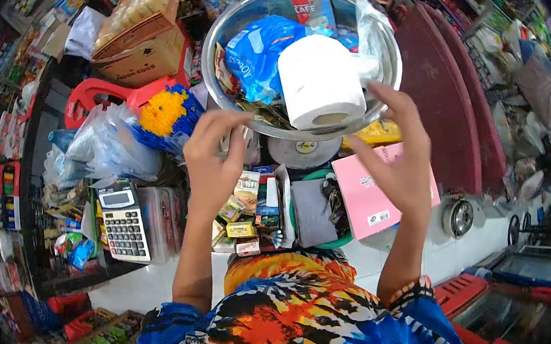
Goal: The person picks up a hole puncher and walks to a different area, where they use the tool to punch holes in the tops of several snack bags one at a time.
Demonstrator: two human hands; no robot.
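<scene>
A wide metal basin (208, 62) stands in front of me, filled with mixed goods. On top lies a white toilet paper roll (320, 75), tilted with its core hole facing me. Beside it in the basin are a blue plastic packet (258, 54) and a pale plastic bag (371, 37). My left hand (215, 155) is by the basin's near left rim, thumb and fingers apart, fingertips right at the rim. On the other side, my right hand (403, 156) is spread open, its upper fingers close to the roll and the right rim.
Below the basin are a round metal lid (301, 153), small boxes and cigarette packs (240, 229), and a pink book (382, 191). A calculator (123, 219) lies at left, near plastic bags (115, 143) and a red stool (94, 93). Maroon round boards (443, 103) lean at right.
</scene>
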